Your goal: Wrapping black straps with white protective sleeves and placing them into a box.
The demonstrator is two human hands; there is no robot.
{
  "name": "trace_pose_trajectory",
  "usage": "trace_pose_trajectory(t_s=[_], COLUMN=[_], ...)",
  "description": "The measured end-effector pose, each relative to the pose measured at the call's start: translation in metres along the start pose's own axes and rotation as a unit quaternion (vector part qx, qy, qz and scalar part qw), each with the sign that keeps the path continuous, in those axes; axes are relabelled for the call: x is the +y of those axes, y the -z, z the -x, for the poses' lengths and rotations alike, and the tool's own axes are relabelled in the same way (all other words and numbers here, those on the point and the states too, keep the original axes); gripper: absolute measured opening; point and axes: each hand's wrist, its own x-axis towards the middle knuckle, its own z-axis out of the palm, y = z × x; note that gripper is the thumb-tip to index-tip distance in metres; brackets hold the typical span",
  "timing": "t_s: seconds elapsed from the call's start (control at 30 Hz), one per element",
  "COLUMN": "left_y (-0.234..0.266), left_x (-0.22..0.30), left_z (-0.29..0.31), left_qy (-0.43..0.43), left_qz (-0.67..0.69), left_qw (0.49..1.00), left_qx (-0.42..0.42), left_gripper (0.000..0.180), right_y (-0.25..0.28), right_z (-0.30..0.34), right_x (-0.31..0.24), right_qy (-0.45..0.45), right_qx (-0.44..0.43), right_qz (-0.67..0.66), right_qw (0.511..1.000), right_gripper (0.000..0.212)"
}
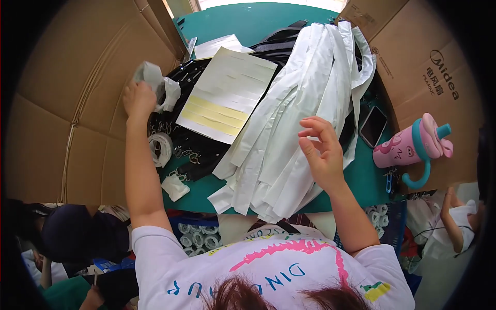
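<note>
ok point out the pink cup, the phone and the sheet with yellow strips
pink cup (405, 147): head view, on its pink body.
phone (373, 125): head view, middle of its dark screen.
sheet with yellow strips (227, 93): head view, on its pale upper part, above the yellow strips.

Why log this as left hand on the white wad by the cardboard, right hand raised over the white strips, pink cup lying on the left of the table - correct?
Nearly. The head view shows the pink cup on the right, not the left. Left hand on the white wad and right hand over the white strips are correct.
</note>
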Motion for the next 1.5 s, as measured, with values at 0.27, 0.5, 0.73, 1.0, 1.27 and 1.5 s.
trace_pose_trajectory(t_s=[0.27,0.5,0.73,1.0,1.27,1.5], left_y=[0.043,0.091,0.114,0.120,0.148,0.146], left_x=[0.070,0.165,0.207,0.251,0.280,0.297], left_z=[0.044,0.159,0.211,0.211,0.212,0.215], left_qy=[-0.121,-0.220,-0.227,-0.600,-0.645,-0.625], left_qz=[0.289,0.468,0.465,0.356,0.418,0.421], left_qw=[0.938,0.818,0.845,0.717,0.630,0.639], left_qx=[0.146,-0.251,-0.133,0.013,0.112,0.153], left_gripper=[0.029,0.033,0.043,0.048,0.037,0.033], right_y=[0.015,0.036,0.066,0.087,0.115,0.123], right_z=[-0.001,0.005,0.017,0.031,0.015,0.014], right_x=[0.014,0.032,0.041,0.056,0.059,0.045], right_qy=[-0.007,-0.047,-0.148,-0.215,-0.311,-0.339], right_qx=[0.010,0.046,0.053,-0.009,0.050,0.011], right_qz=[0.047,0.076,0.161,0.250,-0.367,-0.417], right_qw=[0.999,0.995,0.974,0.944,0.875,0.844], right_gripper=[0.018,0.016,0.024,0.035,0.032,0.035])
